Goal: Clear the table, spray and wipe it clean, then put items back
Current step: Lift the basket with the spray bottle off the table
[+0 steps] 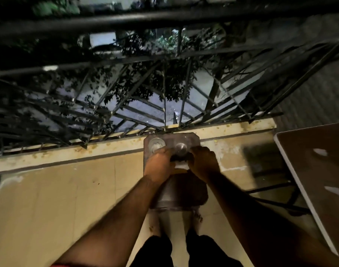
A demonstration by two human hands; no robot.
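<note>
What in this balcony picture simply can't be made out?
Head view, dim and motion-blurred:
- What the left hand and right hand grip: their fingers cover it.
- What the two round things on the small stool are: too blurred.
- Most of the table: cut off by the right edge.
- The person's feet: blurred, partly behind the stool.

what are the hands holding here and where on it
Both hands, left and right, meet around a small dark thing over a stool bearing two glasses. Blur hides what it is and where it is gripped.
</note>
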